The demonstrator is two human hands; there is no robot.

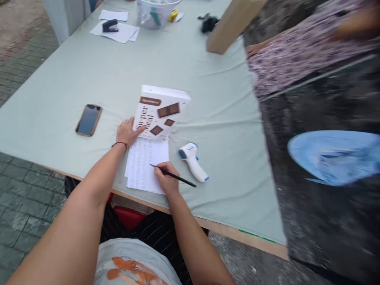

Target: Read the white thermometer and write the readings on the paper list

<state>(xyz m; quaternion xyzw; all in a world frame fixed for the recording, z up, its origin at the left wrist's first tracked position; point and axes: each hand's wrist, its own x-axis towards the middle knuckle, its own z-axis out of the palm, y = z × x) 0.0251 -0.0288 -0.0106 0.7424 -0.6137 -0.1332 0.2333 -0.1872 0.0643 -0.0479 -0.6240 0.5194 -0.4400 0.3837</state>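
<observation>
A white box with brown squares and the words "Super Meal" [166, 113] sits on the cloth-covered table, over the upper end of printed sheets [142, 166]. My left hand [128, 130] grips the box at its lower left corner, its thumb across the printed front. Between the fingers of my right hand [168, 178] is a slim black pencil [181, 179], its tip pointing left over the rows of print. Whether the tip touches the paper I cannot tell. Just right of that hand lies a white and blue infrared thermometer [193, 161].
A phone [88, 120] lies to the left. At the far end are a stapler [110, 25] on papers, a clear tub [156, 14], a yellow tape measure [173, 16] and a tall cardboard box [230, 25]. Someone in patterned clothing [297, 47] is at the right edge, near a blue object [329, 154].
</observation>
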